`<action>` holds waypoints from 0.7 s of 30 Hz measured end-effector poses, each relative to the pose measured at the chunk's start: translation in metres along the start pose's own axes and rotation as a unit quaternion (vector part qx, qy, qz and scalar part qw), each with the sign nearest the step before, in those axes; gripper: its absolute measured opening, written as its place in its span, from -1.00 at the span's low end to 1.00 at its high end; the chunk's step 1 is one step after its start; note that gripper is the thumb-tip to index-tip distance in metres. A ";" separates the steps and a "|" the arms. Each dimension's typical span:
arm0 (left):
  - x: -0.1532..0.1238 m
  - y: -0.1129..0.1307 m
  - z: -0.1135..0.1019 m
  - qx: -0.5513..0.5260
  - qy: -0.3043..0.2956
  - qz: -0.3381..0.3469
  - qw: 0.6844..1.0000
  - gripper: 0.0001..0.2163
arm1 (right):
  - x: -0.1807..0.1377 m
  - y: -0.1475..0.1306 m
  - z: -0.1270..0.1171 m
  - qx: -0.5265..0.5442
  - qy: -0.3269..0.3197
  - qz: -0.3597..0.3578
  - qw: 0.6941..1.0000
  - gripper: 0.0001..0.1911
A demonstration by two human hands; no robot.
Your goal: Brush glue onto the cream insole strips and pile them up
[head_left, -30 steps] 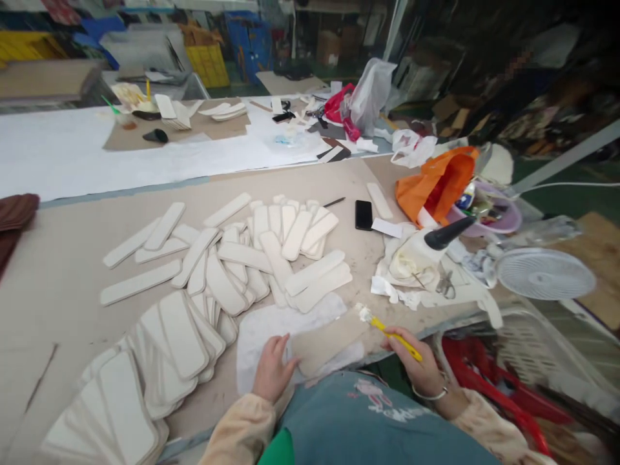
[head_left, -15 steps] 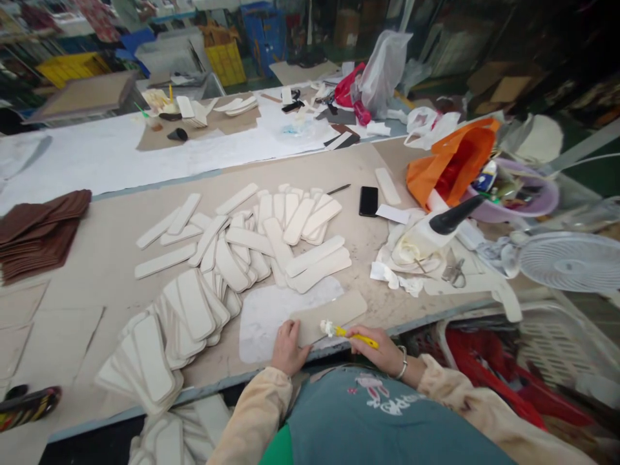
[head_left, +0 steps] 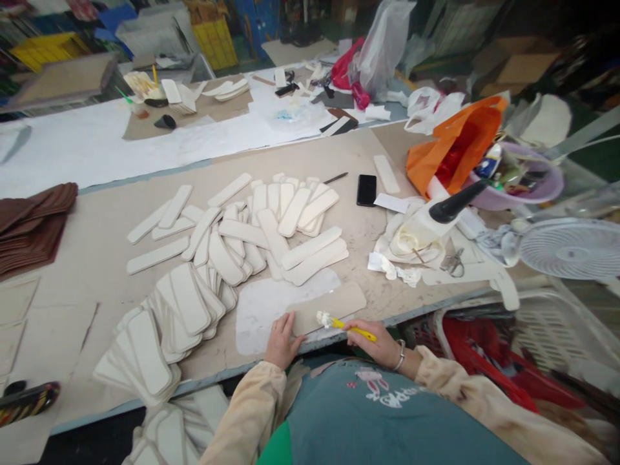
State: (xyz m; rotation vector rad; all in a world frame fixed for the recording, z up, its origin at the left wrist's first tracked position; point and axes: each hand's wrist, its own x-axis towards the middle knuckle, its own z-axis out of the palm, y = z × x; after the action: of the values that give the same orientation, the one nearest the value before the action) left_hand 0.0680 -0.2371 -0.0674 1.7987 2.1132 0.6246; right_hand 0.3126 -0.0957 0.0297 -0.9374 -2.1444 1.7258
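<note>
Leather-brown pieces (head_left: 33,223) lie stacked far out at nine o'clock on the table (head_left: 82,265). Nearer me, at about eight o'clock, pale padded panels (head_left: 159,336) fan out in an overlapping heap. Slim white strips (head_left: 252,226) sprawl in a loose pile at eleven o'clock from my hands. My left hand (head_left: 281,340) lies flat with the fingers apart, the fingertips pressing down the near end of a tan strip (head_left: 339,302). The strip rests slantwise on a white sheet (head_left: 264,303) at the table's front edge, right at six o'clock. My right hand (head_left: 375,342) is clamped round a yellow-handled brush (head_left: 346,325), whose white, paste-laden bristles touch the strip near its lower edge. A black phone (head_left: 367,190) lies at one o'clock, well apart. At two o'clock a white bottle with a black nozzle (head_left: 436,219) lies tilted on crumpled rags, with scissors (head_left: 453,261) just beside it and an orange bag (head_left: 460,142) behind. A white fan (head_left: 569,248) sits at three o'clock.
</note>
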 end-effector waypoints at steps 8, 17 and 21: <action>0.009 0.000 -0.003 0.012 0.000 -0.041 0.999 -0.42 | 0.034 -0.008 0.025 -0.034 -0.061 -0.042 0.997 -0.74; 0.009 0.000 0.000 0.001 0.011 -0.058 0.998 -0.44 | 0.052 -0.006 0.039 -0.064 -0.063 -0.045 0.995 -0.74; 0.010 0.000 0.000 0.004 0.003 -0.058 0.998 -0.46 | 0.055 0.000 0.039 -0.052 -0.043 -0.011 0.998 -0.75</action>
State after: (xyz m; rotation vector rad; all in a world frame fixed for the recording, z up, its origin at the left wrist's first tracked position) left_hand 0.0665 -0.2270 -0.0664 1.6662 2.2087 0.5922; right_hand 0.2489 -0.0932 0.0074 -0.8752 -2.3103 1.6872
